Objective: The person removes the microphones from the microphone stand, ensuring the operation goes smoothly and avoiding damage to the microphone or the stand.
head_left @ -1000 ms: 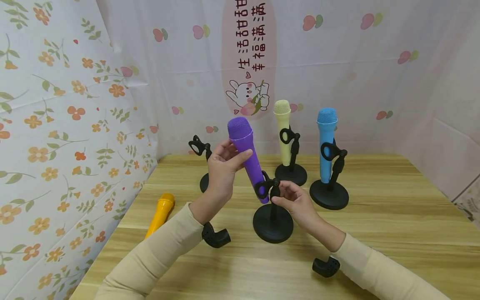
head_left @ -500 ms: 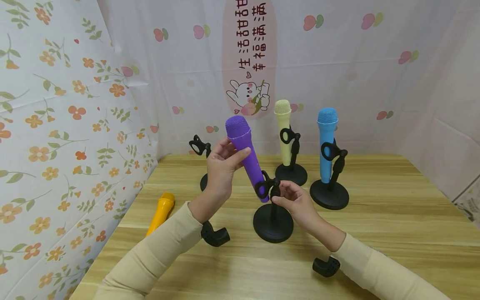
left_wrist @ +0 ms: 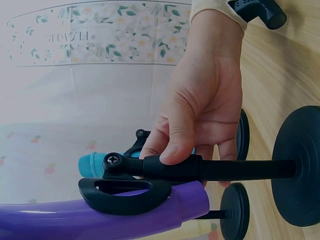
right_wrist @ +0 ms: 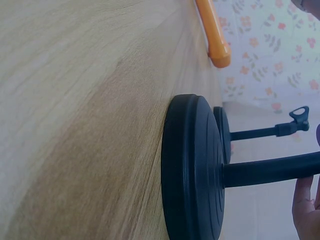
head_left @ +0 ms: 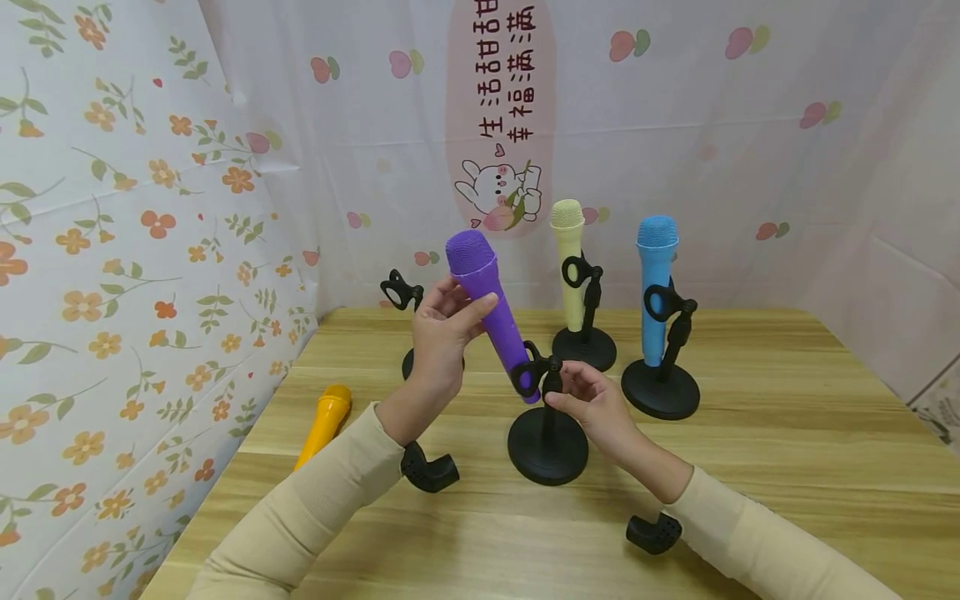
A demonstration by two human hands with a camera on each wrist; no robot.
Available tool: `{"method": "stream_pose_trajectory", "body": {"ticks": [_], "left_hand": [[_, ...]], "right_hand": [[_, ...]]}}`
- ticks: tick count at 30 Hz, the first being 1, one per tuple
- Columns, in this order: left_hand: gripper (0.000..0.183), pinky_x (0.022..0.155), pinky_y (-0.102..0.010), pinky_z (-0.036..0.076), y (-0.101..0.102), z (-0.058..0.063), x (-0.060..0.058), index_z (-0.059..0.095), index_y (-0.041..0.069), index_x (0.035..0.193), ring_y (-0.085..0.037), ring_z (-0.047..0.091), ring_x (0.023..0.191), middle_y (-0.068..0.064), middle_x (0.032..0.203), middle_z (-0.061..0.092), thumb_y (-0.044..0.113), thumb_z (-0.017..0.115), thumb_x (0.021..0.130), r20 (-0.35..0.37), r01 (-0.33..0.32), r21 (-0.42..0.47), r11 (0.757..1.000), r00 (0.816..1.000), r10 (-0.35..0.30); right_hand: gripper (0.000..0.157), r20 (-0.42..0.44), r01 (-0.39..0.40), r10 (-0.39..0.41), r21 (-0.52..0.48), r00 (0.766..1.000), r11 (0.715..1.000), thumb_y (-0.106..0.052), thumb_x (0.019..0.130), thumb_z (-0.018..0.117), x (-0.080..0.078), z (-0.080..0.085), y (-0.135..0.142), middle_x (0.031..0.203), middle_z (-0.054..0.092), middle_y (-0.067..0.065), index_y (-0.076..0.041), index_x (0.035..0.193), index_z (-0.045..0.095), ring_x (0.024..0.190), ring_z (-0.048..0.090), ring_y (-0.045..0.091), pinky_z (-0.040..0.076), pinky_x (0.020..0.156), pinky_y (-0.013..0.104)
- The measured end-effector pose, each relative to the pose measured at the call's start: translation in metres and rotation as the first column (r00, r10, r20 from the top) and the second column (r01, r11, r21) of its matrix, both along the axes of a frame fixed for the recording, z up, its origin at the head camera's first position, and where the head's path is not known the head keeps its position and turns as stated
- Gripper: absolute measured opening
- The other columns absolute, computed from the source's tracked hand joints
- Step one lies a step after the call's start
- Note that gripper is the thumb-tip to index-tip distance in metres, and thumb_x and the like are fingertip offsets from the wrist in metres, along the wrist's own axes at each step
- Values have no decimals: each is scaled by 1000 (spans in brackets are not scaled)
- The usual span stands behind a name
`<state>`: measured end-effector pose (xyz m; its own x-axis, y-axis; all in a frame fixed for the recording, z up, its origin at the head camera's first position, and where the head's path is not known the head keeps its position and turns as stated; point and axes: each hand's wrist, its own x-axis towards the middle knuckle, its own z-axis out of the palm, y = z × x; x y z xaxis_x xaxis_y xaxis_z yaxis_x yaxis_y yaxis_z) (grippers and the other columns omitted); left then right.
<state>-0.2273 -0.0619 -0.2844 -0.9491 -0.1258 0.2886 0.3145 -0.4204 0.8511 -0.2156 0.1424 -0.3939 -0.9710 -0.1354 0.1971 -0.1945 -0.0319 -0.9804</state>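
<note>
My left hand (head_left: 442, 337) grips a purple microphone (head_left: 504, 329) by its upper handle, thumb across the front. The microphone leans, head up and to the left. Its lower end overlaps the black clip (head_left: 525, 379) of a desk stand in the head view; the left wrist view shows that clip (left_wrist: 125, 196) lying along the handle near its end. My right hand (head_left: 596, 404) pinches the stand's post (head_left: 550, 412) just under the clip joint, also seen as a hand (left_wrist: 205, 105) in the left wrist view. The stand's round base (head_left: 547, 458) rests on the table.
Behind stand a cream microphone (head_left: 570, 283) and a blue microphone (head_left: 655, 308), each in a black stand. A stand with a bare clip (head_left: 401, 292) is partly behind my left hand. An orange microphone (head_left: 324, 425) lies at left on the wooden table (head_left: 787, 433).
The purple microphone's head has shifted slightly left and up, tilting it a little more. My right hand and the stand stay in place.
</note>
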Motion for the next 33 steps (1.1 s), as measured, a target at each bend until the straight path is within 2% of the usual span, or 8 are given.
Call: {"method": "stream_pose_trajectory", "body": {"ticks": [13,24,33], "left_hand": [[38,79,-37,55,-4,-2,0,62,5,121,-22,67,92,-10,105,67,-3,72,85,8,-14,37,999,1000,14],[35,75,-37,56,-8,-4,-1,63,6,117,-22,67,89,-8,101,67,-4,71,84,-13,-27,75,997,1000,28],[35,76,-36,56,-11,-5,0,62,6,117,-22,67,91,-9,103,67,-4,71,84,13,-50,87,995,999,49]], "right_hand": [[27,-17,-7,7,6,1000,1000,3,86,71,1,-1,-1,91,54,1,-2,110,59,86,49,14,47,75,20],[30,-8,-6,6,-30,1000,1000,4,86,70,2,-2,0,91,55,-1,-19,103,63,88,50,11,48,76,18],[30,11,-5,6,-47,1000,999,5,86,70,2,0,0,91,55,-1,-18,103,63,87,49,12,48,76,18]]}}
